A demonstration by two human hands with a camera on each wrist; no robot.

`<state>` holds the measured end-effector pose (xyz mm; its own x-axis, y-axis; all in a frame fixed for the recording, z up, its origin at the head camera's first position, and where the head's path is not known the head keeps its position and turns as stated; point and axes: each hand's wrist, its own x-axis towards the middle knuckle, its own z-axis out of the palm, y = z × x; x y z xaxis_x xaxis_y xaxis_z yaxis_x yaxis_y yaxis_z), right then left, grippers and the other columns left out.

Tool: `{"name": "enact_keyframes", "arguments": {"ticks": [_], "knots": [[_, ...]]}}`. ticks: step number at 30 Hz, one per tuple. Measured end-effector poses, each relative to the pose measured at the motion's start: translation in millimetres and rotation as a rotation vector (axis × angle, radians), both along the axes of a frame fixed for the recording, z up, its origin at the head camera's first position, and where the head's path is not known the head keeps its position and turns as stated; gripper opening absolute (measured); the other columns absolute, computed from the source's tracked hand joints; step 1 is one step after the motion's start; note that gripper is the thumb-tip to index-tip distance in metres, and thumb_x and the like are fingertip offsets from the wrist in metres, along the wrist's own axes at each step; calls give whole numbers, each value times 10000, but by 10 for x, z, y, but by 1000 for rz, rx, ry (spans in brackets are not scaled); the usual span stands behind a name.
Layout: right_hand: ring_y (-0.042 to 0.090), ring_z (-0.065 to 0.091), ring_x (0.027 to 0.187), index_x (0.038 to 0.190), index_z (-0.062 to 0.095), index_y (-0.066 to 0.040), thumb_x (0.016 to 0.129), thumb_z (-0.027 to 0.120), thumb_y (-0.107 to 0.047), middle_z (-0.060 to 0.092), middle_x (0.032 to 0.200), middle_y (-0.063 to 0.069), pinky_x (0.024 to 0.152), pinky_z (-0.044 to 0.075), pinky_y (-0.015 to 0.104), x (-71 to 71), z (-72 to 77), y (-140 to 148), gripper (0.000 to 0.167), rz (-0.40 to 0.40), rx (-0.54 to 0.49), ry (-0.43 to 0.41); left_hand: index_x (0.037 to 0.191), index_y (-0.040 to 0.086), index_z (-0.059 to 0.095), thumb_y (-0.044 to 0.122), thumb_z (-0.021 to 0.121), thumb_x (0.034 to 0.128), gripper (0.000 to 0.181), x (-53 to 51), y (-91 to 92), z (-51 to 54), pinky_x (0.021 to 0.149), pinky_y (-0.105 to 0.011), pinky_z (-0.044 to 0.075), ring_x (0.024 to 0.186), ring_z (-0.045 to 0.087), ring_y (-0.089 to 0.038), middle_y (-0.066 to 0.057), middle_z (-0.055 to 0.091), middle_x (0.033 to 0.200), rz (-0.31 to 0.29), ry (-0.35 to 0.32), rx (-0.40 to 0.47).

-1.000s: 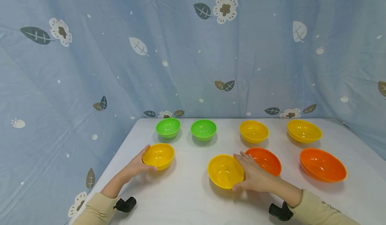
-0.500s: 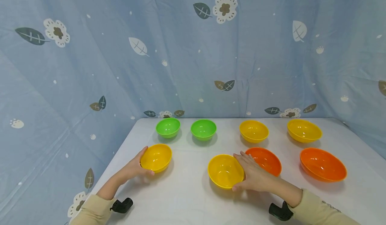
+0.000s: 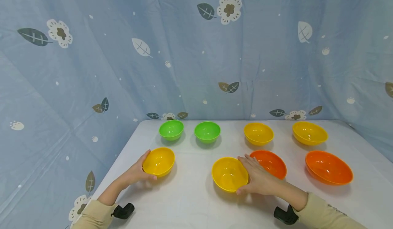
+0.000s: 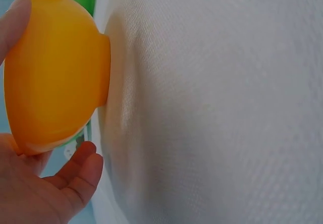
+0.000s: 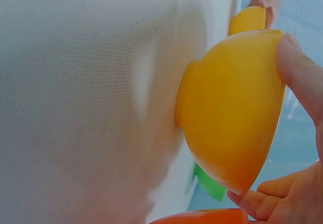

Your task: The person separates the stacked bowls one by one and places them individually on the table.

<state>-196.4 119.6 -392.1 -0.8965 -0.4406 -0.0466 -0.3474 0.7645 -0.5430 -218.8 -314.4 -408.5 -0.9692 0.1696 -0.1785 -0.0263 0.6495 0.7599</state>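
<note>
On the left of the white table, my left hand (image 3: 135, 174) holds a yellow bowl (image 3: 159, 162) by its rim, thumb on the near side and fingers behind. The left wrist view shows that bowl (image 4: 58, 72) from the side, its foot at or very close to the cloth. Near the middle, my right hand (image 3: 261, 178) grips a second yellow bowl (image 3: 229, 174) at its right edge, between thumb and fingers. From the side this bowl (image 5: 232, 103) appears upright, its foot against the cloth. An orange bowl (image 3: 271, 164) lies just behind the right hand, partly hidden by it.
Two green bowls (image 3: 171, 130) and two more yellow bowls (image 3: 258, 134) form a back row. Another orange bowl (image 3: 328, 167) is at the right. Patterned blue cloth (image 3: 196, 51) hangs behind and to the left of the white table (image 3: 190, 201).
My left hand has shifted its yellow bowl slightly left and nearer to me. The right hand and its bowl have stayed in place.
</note>
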Motion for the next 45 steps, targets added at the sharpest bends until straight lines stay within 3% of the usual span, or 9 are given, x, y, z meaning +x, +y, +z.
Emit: {"name": "enact_keyframes", "arguments": {"ticks": [7,13,19,25,33,45], "knots": [[448,132,1346,1414,257,16,597,762,-558,217,1468,251,1039,129,627,2,2,-7,1119,-5,2,-4,1460,30,-12,333,787,678,1158,5,-22,7,1038,-628,155,1336,158,-428,-235,85,1497,-30,25,-15],[447,127,1348,1416,254,16,601,753,-570,216,1469,248,1042,125,624,4,7,-4,1121,0,4,-6,1455,16,-13,338,766,694,1136,-5,-49,58,1010,-625,240,1299,204,-451,-227,73,1498,-49,71,-13],[453,131,1345,1415,255,16,600,758,-564,217,1468,252,1031,142,634,2,5,-6,1119,-4,3,-7,1460,31,0,338,769,683,1136,18,9,138,1010,-663,153,1342,104,-447,-235,78,1499,-39,114,-40],[450,115,1349,1420,250,6,599,757,-564,206,1474,245,1023,145,642,8,-2,-2,1120,-11,-2,-23,1457,16,37,308,769,694,1097,40,87,206,1008,-664,161,1336,122,-450,-245,112,1490,-57,199,-70],[449,92,1353,1423,239,7,602,746,-574,184,1480,246,1022,132,645,8,-10,5,1126,-10,-10,-29,1459,46,117,255,761,723,1000,34,256,260,1011,-652,192,1330,185,-420,-201,174,1491,-66,318,-46],[461,66,1351,1416,240,27,606,761,-548,179,1479,253,1016,119,653,9,13,27,1122,-11,-36,-34,1450,18,159,288,788,695,1019,17,641,413,1035,-622,187,1347,180,-410,-186,165,1502,-133,339,-25]]}}
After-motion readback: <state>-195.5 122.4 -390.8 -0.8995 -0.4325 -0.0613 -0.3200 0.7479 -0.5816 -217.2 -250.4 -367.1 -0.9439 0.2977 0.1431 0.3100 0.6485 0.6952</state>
